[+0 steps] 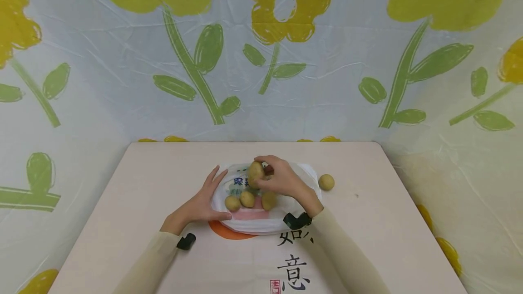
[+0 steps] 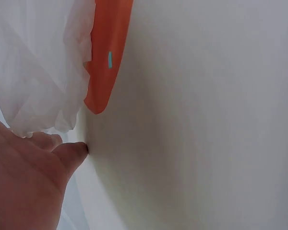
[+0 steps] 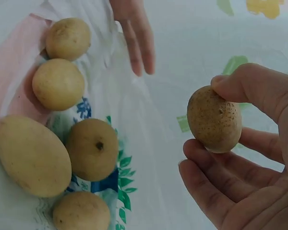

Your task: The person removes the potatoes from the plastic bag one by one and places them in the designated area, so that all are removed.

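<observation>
My right hand [image 1: 282, 177] pinches a brown, speckled potato [image 3: 214, 119] between thumb and fingertips, held up over a white plastic bag [image 1: 261, 228]. The bag lies flat, printed with blue characters, green leaves and a pink patch. Several more potatoes [image 3: 58, 84] rest on it, grouped beside the held one in the right wrist view. At the bag's left edge, my left hand [image 1: 206, 201] spreads with straight fingers and thumb apart. In the left wrist view the crumpled bag [image 2: 43, 62] hangs right by the left thumb [image 2: 72, 153].
A single potato [image 1: 326, 182] lies on the pale table [image 1: 359, 230] just right of the bag. An orange printed shape [image 1: 230, 231] shows under the bag's front edge, with black brush characters [image 1: 294, 273] nearer me. A flower-patterned curtain [image 1: 286, 103] stands behind the table.
</observation>
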A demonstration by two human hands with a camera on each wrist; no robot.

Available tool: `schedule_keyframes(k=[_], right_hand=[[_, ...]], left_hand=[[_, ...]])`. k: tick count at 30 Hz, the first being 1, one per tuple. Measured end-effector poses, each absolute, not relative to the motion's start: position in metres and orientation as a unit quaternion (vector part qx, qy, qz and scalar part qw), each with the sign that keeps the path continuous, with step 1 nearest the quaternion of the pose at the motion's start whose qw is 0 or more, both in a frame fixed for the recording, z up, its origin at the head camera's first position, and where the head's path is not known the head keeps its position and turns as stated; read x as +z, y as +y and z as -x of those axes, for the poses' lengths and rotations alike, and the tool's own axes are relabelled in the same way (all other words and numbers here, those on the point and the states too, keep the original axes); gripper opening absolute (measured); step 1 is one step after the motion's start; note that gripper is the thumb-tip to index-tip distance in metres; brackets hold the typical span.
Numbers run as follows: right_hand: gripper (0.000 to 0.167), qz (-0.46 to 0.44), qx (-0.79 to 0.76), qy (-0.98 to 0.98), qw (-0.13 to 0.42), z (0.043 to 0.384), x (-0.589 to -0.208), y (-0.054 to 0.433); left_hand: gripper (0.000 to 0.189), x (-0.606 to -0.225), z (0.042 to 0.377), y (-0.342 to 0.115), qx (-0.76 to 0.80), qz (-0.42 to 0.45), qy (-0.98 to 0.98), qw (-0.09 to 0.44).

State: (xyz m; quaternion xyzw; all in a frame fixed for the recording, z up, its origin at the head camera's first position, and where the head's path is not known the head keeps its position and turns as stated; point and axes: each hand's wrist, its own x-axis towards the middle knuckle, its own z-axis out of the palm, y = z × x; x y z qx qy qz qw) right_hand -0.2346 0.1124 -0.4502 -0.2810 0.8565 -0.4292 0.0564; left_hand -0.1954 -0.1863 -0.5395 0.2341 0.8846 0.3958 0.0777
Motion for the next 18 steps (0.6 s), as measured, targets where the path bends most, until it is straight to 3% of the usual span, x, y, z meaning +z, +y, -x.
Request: schedule_keyframes(k=[18], right_hand=[[0.059, 0.242, -0.469, 0.849, -0.024, 0.228, -0.438, 0.169]], left_hand=[[0.127, -0.543, 0.197, -0.185, 0.392, -0.224, 0.889, 0.080]])
